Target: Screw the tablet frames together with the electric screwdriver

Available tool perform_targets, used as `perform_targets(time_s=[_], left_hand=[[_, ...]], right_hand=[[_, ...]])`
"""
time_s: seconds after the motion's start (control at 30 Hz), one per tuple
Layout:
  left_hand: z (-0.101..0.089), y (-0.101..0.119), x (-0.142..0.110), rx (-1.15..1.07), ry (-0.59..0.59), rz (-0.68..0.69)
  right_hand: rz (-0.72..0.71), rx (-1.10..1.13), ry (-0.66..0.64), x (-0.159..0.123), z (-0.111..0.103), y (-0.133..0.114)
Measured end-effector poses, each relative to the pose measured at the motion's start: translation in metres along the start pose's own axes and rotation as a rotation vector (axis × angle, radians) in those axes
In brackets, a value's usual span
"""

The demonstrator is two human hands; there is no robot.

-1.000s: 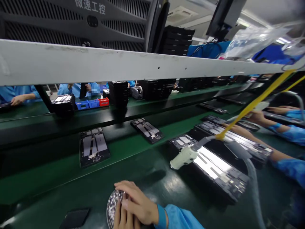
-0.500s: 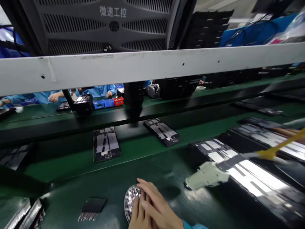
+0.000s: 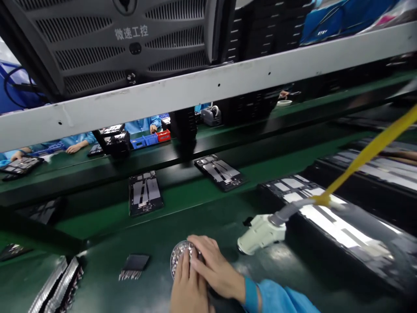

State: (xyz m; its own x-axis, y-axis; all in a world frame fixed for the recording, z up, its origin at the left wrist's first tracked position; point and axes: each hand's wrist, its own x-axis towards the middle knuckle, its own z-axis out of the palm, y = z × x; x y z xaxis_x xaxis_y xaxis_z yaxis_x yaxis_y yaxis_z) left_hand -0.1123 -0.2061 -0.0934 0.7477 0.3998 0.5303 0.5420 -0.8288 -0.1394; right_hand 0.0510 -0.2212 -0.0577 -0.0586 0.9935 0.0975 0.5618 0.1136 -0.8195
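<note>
A round dish (image 3: 173, 261) of small shiny metal pieces, too small to make out, stands on the green bench. My left hand (image 3: 190, 284) reaches over it from below, fingers stretched out and fingertips on the pieces. My right hand (image 3: 216, 269) lies across the dish's right side, fingers extended and thumb against the left fingers. What lies under the fingertips is hidden. To the right a pale green hand tool (image 3: 262, 237), like an electric screwdriver, hangs from a grey cable with a yellow strap (image 3: 368, 156).
Opened tablets (image 3: 145, 193) lie on the belt behind, and stacked ones (image 3: 329, 217) stand at right. A small black piece with thin strands (image 3: 135, 264) and silvery strips (image 3: 57, 282) are at left. A white beam (image 3: 182, 89) crosses above. Co-workers' hands (image 3: 77, 147) show beyond.
The head view has tilted and shifted. The green tool has swung left, its yellow strap now stretching to the upper right. Both hands stay at the dish, the left showing more.
</note>
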Motion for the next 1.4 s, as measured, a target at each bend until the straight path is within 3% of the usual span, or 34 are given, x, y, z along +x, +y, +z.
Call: perform_targets(time_s=[0.1,0.17,0.3,0.4,0.53,0.63,0.73,0.9,1.0,1.13,1.23,1.4], left_hand=[[-0.01,-0.001,0.019,-0.042,-0.079,-0.024],[-0.015,-0.008,0.026,-0.066,-0.098,-0.073],[-0.008,-0.015,0.003,-0.078,-0.033,-0.112],[0.004,-0.005,-0.022,0.02,0.01,-0.094],[0.007,0.006,-0.011,0.029,0.018,-0.043],[-0.004,-0.007,0.012,-0.044,-0.006,-0.076],[-0.023,-0.019,0.014,-0.092,-0.087,-0.158],[-0.053,0.004,-0.002,-0.126,-0.312,-0.236],[-0.052,0.015,0.008,-0.183,-0.401,-0.227],[-0.042,0.002,0.021,-0.178,-0.406,-0.255],[-0.049,-0.005,0.015,-0.129,-0.38,-0.28],[-0.061,0.015,0.001,-0.107,-0.396,-0.289]], right_hand=[[-0.108,0.036,-0.113,0.023,-0.006,-0.011],[-0.092,0.046,-0.152,0.031,-0.008,-0.017],[0.039,0.022,-0.047,0.015,-0.007,-0.023],[0.027,0.0,-0.03,-0.002,-0.005,-0.023],[-0.047,-0.021,-0.123,0.01,-0.004,-0.026],[-0.03,0.012,-0.186,0.025,-0.002,-0.03],[0.046,0.04,-0.152,0.02,-0.004,-0.028],[-0.004,0.046,-0.095,-0.006,-0.012,-0.018],[0.021,0.084,-0.16,0.005,-0.008,-0.013],[0.001,0.137,-0.225,0.026,0.0,-0.011],[0.017,0.144,-0.187,0.021,-0.003,-0.009],[0.035,0.144,-0.169,0.011,-0.006,-0.007]])
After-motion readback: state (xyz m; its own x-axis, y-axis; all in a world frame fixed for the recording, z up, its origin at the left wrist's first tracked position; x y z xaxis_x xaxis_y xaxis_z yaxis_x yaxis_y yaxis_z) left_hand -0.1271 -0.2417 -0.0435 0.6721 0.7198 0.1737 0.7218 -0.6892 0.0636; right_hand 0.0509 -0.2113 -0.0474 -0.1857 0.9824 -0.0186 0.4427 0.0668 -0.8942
